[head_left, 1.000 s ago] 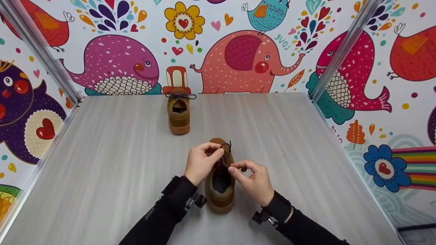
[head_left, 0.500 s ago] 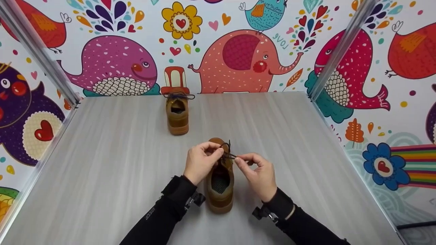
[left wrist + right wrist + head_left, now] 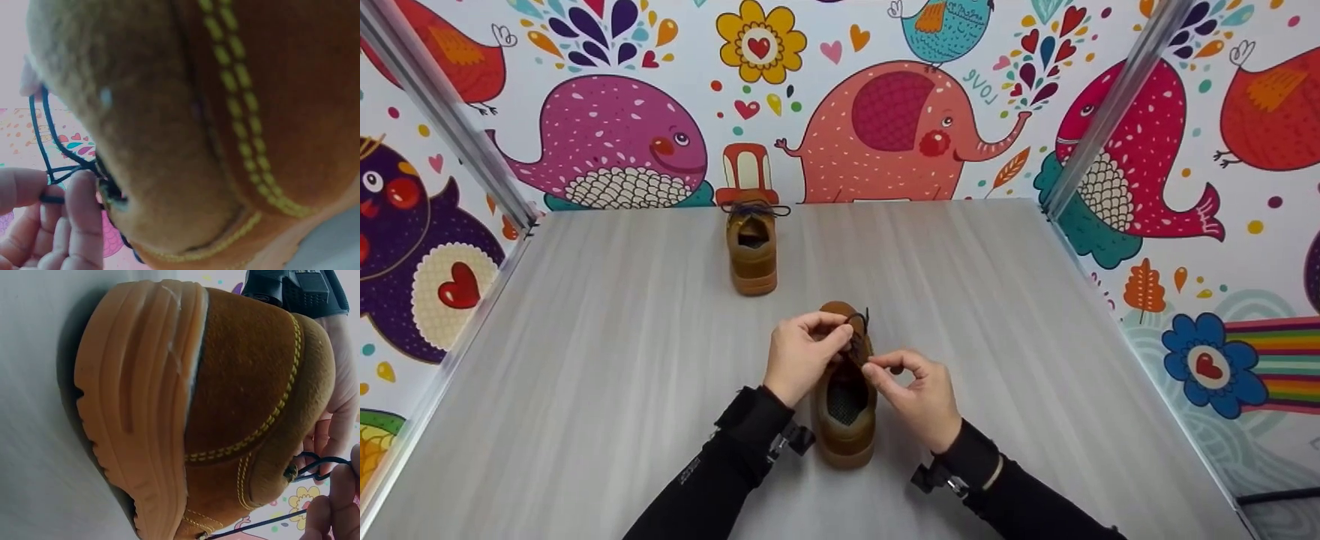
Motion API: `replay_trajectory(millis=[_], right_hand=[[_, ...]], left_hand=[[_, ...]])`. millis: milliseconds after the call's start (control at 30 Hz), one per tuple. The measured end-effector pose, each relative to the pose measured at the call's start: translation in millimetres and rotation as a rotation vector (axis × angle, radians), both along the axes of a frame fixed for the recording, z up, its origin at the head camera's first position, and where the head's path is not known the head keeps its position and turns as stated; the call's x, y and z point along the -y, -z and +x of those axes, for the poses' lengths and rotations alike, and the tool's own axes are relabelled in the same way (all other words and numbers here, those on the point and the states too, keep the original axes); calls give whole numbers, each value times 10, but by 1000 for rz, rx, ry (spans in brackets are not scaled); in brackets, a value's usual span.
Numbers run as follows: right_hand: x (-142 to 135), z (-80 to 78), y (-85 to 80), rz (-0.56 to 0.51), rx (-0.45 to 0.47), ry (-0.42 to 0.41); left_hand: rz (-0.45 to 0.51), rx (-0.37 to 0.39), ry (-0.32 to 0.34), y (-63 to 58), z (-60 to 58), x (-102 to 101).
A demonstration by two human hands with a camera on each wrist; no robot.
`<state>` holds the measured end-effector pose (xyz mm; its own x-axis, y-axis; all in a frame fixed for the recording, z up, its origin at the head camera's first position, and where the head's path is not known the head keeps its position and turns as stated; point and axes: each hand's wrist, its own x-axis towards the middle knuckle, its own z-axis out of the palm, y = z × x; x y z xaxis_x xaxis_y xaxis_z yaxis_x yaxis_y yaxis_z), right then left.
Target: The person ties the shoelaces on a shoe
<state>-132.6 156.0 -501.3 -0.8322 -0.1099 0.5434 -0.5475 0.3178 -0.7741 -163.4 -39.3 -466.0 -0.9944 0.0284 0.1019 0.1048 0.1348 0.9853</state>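
Observation:
A brown suede lace-up shoe [image 3: 846,446] with yellow stitching stands on the table, toe pointing away. My left hand [image 3: 804,356] pinches a dark shoelace over the laced front, between thumb and forefinger. Opposite it, my right hand [image 3: 919,394] pinches lace beside the shoe's right edge. In the left wrist view, a doubled length of shoelace [image 3: 53,128] runs from the knot area up to the right fingertips. From the right wrist, one lace end [image 3: 259,523] stretches taut along the shoe's side toward the right fingers. The knot itself is partly hidden by the fingers.
A second brown shoe [image 3: 754,262], its lace tied in a bow, stands farther back near the wall. Printed cartoon panels [image 3: 885,135] and metal corner posts [image 3: 1110,112] enclose the pale wood-grain table [image 3: 607,360].
My right hand drew out to the right with the lace half a second ago, then came back left and nearer the shoe. The left hand has stayed nearly still, pinching the lace.

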Motion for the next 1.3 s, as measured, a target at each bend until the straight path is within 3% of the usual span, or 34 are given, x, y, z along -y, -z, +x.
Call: replay_trajectory(millis=[267,567,767,1000,1167,1300], right_hand=[[23,-9,85,0,-12,-47],[13,-62,93,38,-1,-87],[3,-173,10,-16,195,-93],[11,-334,-144,-9,417,-186],[8,-392,-189,7,447,-215],[-2,-408,-181,61,421,-161]], left_hand=[[-60,-52,8,27,-6,-5],[45,2,76,81,-57,-13],[75,15,153,90,-86,6],[67,19,202,86,-98,21],[58,20,199,83,-94,21],[57,23,192,88,-85,25]])
